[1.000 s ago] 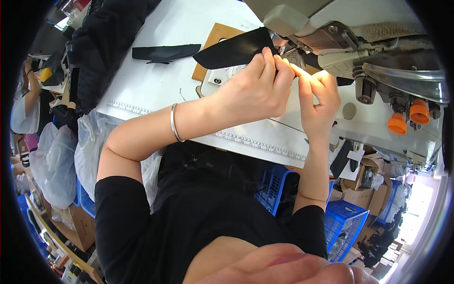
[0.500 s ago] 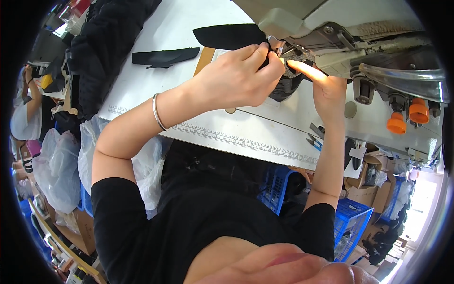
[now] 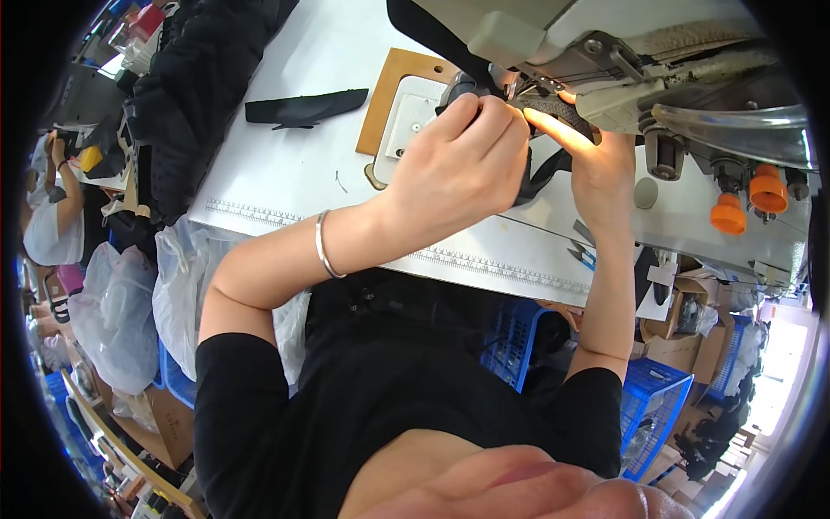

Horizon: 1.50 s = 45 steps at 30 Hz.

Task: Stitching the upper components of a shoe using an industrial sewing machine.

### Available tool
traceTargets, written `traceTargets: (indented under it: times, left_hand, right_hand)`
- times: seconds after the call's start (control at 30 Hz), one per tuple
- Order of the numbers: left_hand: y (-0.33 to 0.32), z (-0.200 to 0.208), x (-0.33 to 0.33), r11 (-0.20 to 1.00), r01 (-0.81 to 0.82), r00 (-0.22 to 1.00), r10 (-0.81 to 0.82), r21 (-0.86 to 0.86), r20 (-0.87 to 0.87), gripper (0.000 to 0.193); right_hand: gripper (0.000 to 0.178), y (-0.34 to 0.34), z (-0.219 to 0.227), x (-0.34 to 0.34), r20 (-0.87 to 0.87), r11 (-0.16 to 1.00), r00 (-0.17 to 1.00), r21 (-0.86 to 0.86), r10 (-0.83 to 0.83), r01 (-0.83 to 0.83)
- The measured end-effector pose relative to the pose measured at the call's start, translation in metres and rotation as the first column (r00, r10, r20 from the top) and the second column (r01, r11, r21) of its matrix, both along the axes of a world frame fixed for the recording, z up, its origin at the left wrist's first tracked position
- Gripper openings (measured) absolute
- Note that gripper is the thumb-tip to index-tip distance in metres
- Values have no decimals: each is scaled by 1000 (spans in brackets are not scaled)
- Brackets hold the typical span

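Observation:
A long black fabric piece (image 3: 437,35) runs from the table's far side to the needle area of a sewing machine (image 3: 553,52). My left hand (image 3: 471,156) is closed at the needle's near left, its fingertips pinching black fabric. More black fabric (image 3: 546,173) hangs in a curve between my two hands. My right hand (image 3: 598,173) reaches in from the right, a lit digit stretched towards the needle. One more fingertip shows beyond it; the machine hides the other fingers. Whether they grip the fabric is not visible.
Another black cut piece (image 3: 307,108) lies on the white table (image 3: 285,164). A tan-edged plate (image 3: 380,99) sits left of the machine. Small snips (image 3: 581,254) lie by my right forearm. Dark padded fabric (image 3: 194,95) is heaped at left; blue crates (image 3: 644,406) stand below.
My left hand has moved slightly right and down, its fingers curling more. The long fabric piece has swung to a steeper angle, uncovering the tan-edged plate. My right hand stays nearly in place.

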<state>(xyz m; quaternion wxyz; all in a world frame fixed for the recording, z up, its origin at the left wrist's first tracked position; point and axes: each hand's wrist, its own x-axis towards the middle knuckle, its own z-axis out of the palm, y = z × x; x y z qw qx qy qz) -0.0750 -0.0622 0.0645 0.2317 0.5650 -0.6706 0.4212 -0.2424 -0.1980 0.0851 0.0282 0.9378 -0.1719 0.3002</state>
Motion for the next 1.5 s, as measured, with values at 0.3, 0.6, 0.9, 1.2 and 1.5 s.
traceTargets:
  times: [0.3,0.6,0.9,1.2,1.5]
  left_hand:
    - [-10,-11,7,987,-42,985,67,-153,161,15]
    - [-7,-11,29,986,107,994,-103,-129,39,23]
    - [-10,-6,58,966,258,965,-259,-15,-52,24]
    - [-6,7,53,933,359,932,-360,-29,-41,31]
    - [0,0,39,979,200,979,-199,42,-35,31]
  right_hand:
    - [60,15,8,2,-12,995,999,-98,-29,28]
    - [57,44,9,4,-44,990,992,-82,-122,118]
    - [59,64,2,5,-55,983,982,22,-181,183]
    - [67,69,-13,5,28,979,983,91,-183,180]
    - [67,72,-20,6,76,976,978,115,-193,184]
